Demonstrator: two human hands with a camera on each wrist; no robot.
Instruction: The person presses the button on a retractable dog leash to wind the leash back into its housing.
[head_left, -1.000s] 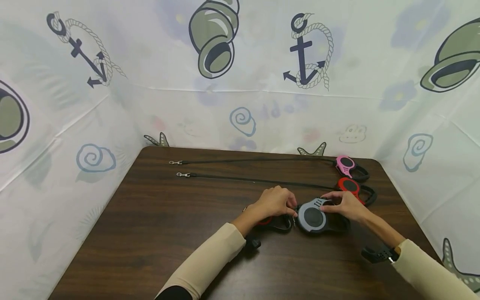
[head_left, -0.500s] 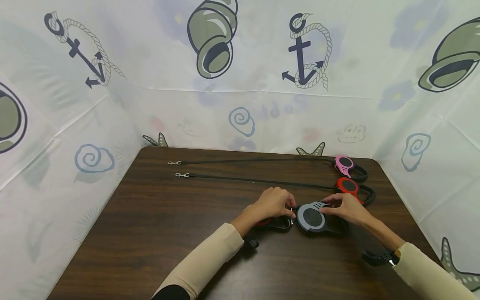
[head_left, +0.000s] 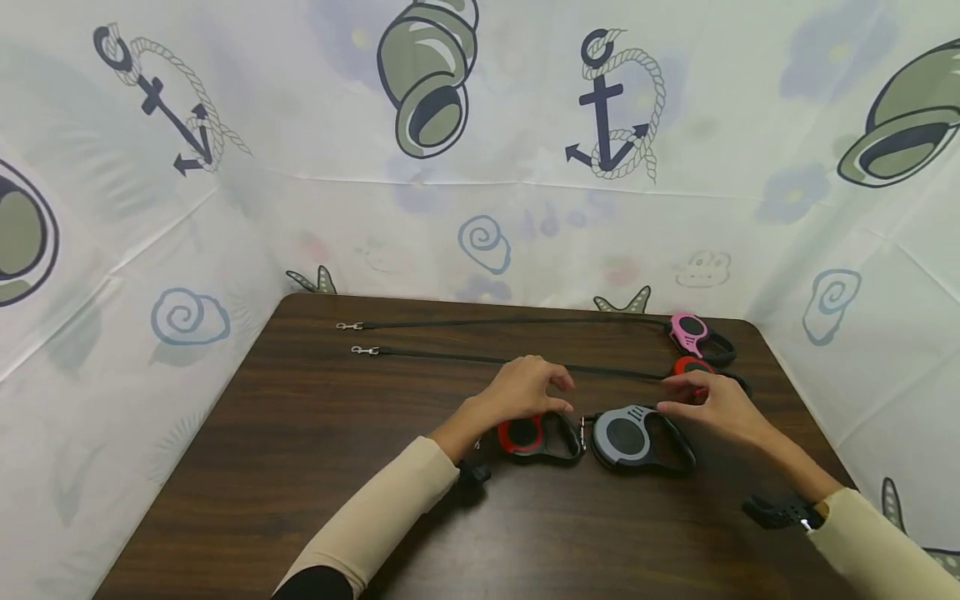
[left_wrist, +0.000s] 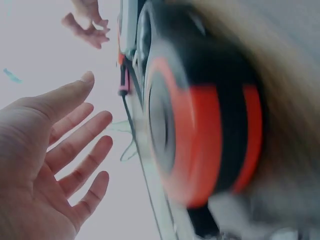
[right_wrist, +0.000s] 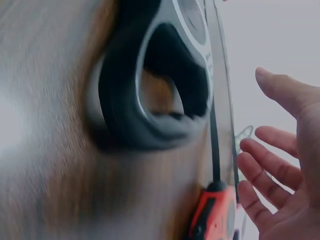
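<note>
Head view: the left hand is hovering above the near red retractable leash; the right hand is hovering near the gray retractable leash. Left wrist view: spread fingers are holding nothing, clear of the red casing. Right wrist view: fingers are extending loosely, unloaded.

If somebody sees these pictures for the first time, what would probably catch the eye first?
Probably the white cloth behind the table, with its large printed anchors and shells. Next, the gray retractable leash, right of the nearer red-and-black leash, with the left hand and right hand nearby, holding nothing. Farther back on the right, the pink retractable leash also stands out, drawn out leftward.
</note>
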